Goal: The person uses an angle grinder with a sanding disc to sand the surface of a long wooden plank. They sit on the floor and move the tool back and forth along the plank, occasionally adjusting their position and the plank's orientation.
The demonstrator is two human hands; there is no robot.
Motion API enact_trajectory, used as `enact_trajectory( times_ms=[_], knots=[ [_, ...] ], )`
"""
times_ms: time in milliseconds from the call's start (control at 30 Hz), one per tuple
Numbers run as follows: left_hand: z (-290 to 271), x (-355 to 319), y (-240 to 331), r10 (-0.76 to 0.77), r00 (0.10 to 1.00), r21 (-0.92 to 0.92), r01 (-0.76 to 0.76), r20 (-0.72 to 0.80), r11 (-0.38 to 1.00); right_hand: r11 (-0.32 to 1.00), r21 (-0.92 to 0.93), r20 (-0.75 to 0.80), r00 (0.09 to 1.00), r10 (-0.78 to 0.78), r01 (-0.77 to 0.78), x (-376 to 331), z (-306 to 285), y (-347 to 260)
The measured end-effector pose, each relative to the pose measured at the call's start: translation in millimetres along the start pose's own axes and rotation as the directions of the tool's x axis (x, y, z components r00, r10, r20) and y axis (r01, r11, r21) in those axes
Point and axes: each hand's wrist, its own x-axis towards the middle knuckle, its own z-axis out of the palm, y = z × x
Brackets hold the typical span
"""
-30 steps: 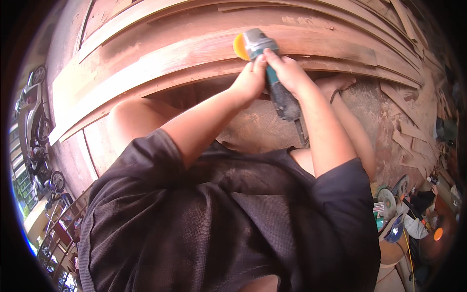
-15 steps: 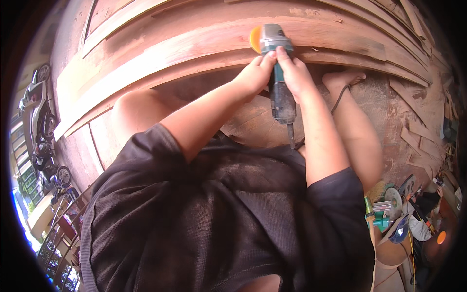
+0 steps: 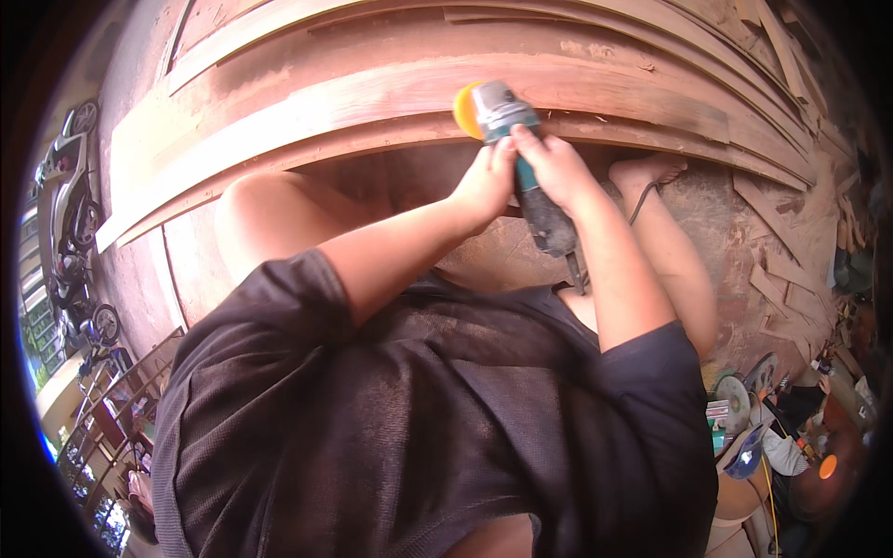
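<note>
Both my hands are wrapped round an angle grinder with a dark, dusty body and a grey metal head. My left hand grips its left side near the head, and my right hand holds the right side, thumb on top. A yellow-orange disc stands out to the left of the head, over a long reddish wooden board. Whether the disc touches the wood I cannot tell. The tool slants, its cord end pointing back toward my lap.
More long planks lie beyond the board. Offcuts are scattered on the floor at the right. A power cord runs by my right foot. Tools and a cap crowd the lower right. Motorbikes stand at far left.
The grinder has come nearer to me and a little left. It has tilted, its head now leaning left. Both hands have moved along with it, still gripping.
</note>
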Motion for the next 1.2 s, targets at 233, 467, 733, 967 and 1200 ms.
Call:
enact_trajectory(
  times_ms=[233, 467, 733, 967, 1200],
  knots=[
    [81.6, 44.9, 61.4, -0.226, 0.937, 0.081, 0.212, 0.268, 0.974, 0.912, 0.409, -0.289, 0.942, 0.171, -0.04, -26.1, -81.1, 19.7],
    [-7.7, 34.2, 51.2, -0.128, 0.982, 0.013, 0.128, 0.138, 0.992, 0.944, 0.323, -0.254, 0.967, 0.011, 0.074, 8.6, 3.9, -13.3],
    [-90.4, -35.3, 45.5, -0.292, 0.937, -0.464, 0.176, -0.19, 0.868, 0.998, -0.049, 0.045, 0.998, -0.045, 0.047, 43.5, 111.4, -58.7],
    [-25.2, 15.1, 41.3, -0.082, 0.996, -0.138, 0.083, 0.019, 0.987, 0.998, -0.001, -0.076, 0.996, 0.056, -0.056, 33.3, 15.4, -24.7],
    [54.8, 72.1, 62.3, -0.151, 0.971, 0.126, 0.129, 0.186, 0.984, 0.945, 0.327, -0.324, 0.94, 0.104, 0.008, 6.2, -61.6, -9.3]
  ],
)
